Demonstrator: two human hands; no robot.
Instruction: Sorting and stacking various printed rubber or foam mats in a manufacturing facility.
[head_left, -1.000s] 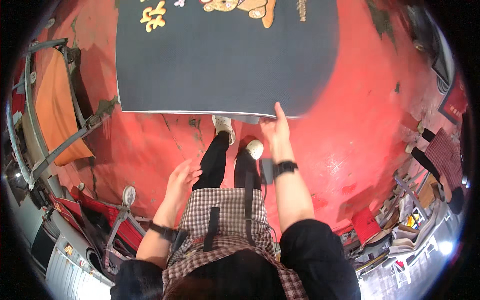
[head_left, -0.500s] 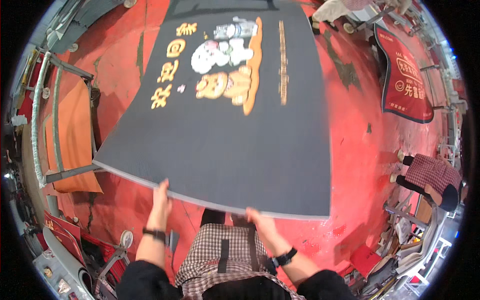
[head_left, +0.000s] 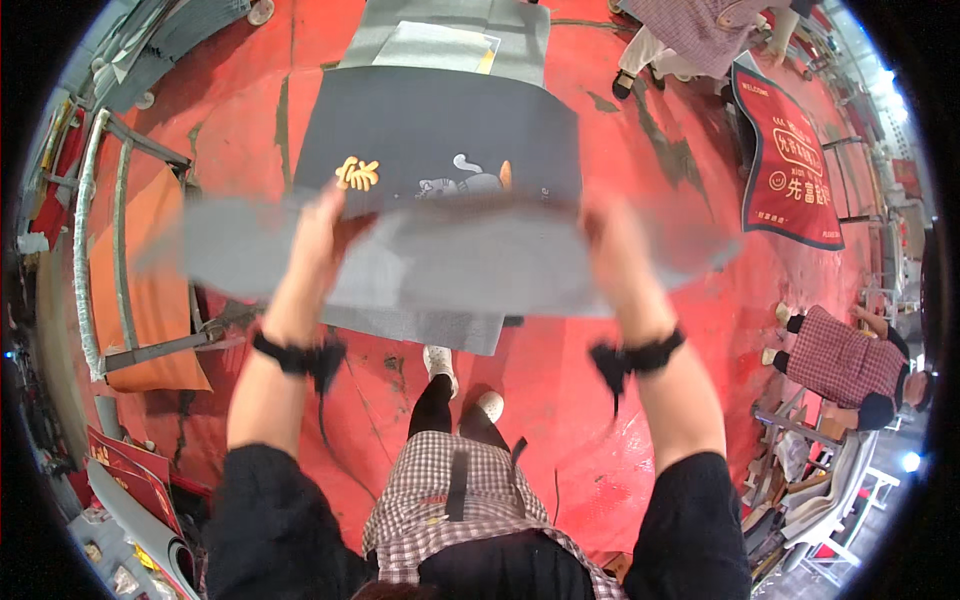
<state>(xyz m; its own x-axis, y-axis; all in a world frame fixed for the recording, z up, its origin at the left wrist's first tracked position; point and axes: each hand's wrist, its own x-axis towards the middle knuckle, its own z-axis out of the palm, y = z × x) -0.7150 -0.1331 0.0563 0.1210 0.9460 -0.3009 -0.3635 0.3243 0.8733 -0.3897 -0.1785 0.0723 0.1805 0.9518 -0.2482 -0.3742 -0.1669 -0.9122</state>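
Note:
A dark grey floor mat with cartoon animals and yellow characters lies partly spread in front of me. Its near part is lifted and curled over, so the lighter grey underside shows, smeared by motion. My left hand grips the raised edge on the left. On the right, my right hand is closed on the same edge, its fingers blurred. Most of the printed picture is hidden by the fold. Beneath the mat, grey sheets stick out toward my feet.
More grey sheets show beyond the mat. To the left, an orange mat hangs by a metal frame. A red printed mat is at the right. One person stands at the far right, another at the right.
Both hands have moved up and away from me with the mat's near edge. The mat has gone from stretched out to folded over, uncovering grey sheets below and beyond it.

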